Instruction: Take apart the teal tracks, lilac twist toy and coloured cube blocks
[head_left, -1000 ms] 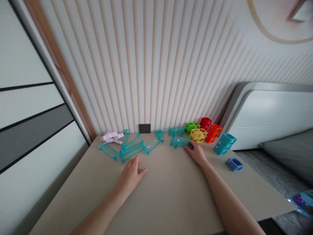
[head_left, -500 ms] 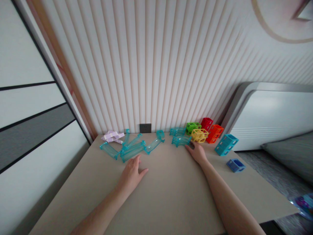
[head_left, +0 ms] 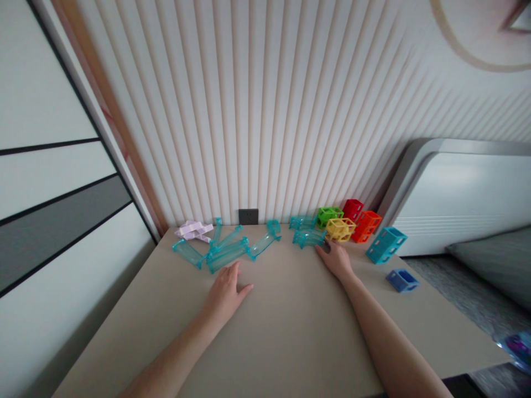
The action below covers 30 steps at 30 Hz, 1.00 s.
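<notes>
A ribbed wall [head_left: 265,110] fills the upper view, with a white bed headboard [head_left: 456,199] at three o'clock and a dark socket plate [head_left: 248,216] low on the wall at twelve. Below them a beige worktop [head_left: 286,337] spreads toward six o'clock, and both bare forearms reach up across it from the bottom edge. The left hand [head_left: 226,290] lies palm down on the worktop at about eleven o'clock from the view's centre bottom, its fingers held loosely together and the thumb out to the side, holding nothing; its fingertips sit just beside a cluster of clear teal straight track pieces [head_left: 226,251] that fan out along the worktop's far edge. At ten o'clock from that cluster rests a pale lilac flat piece [head_left: 193,230]. The right hand [head_left: 337,260] lies flat too, fingers close together, their tips at or just against a curved teal track piece [head_left: 309,237]; I cannot tell whether they grip it. Behind that curve lies a second curved teal piece [head_left: 301,222]. At one o'clock from the right hand stand openwork cubes packed close: yellow cube [head_left: 341,229], green cube [head_left: 329,215], red cube [head_left: 353,209] and orange cube [head_left: 365,225]. Further toward three o'clock sits a tall turquoise block [head_left: 385,244], and nearer the front, well apart, a small blue block [head_left: 401,279].
</notes>
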Tool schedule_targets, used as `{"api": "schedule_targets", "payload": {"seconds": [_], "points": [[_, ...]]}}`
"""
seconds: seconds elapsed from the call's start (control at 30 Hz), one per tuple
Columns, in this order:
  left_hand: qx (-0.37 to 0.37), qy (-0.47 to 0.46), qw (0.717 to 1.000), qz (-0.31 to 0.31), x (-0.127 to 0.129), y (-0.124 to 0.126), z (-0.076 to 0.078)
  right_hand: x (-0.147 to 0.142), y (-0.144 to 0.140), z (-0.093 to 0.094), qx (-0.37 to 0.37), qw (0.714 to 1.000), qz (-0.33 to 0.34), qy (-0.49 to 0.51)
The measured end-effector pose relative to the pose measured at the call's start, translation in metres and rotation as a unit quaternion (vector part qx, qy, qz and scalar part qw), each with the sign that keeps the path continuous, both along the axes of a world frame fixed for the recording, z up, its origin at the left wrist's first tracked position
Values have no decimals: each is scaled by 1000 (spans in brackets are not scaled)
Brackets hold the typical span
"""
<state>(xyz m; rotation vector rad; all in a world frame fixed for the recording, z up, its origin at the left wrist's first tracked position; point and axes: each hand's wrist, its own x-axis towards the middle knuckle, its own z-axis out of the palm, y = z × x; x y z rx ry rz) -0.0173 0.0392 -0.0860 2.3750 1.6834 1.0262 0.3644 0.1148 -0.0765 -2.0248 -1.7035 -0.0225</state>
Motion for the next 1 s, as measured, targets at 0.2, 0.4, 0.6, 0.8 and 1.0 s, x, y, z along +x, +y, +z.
{"api": "schedule_targets", "payload": {"seconds": [0.2,0.4,0.6,0.8,1.0], "points": [[3,4,1000,-9,-1,-1,2,-13,-14,14,56,998,-29,8],[22,39,998,-51,-3,-1,19,-51,-40,39,233,967,73,75],[60,90,994,14,-19,7,39,-122,-67,33,151,935,292,132],[81,128,979,135,-55,20,54,-134,-71,25,60,911,388,130],[-42,200,954,217,-66,24,48,-122,-65,22,51,915,370,152]]}}
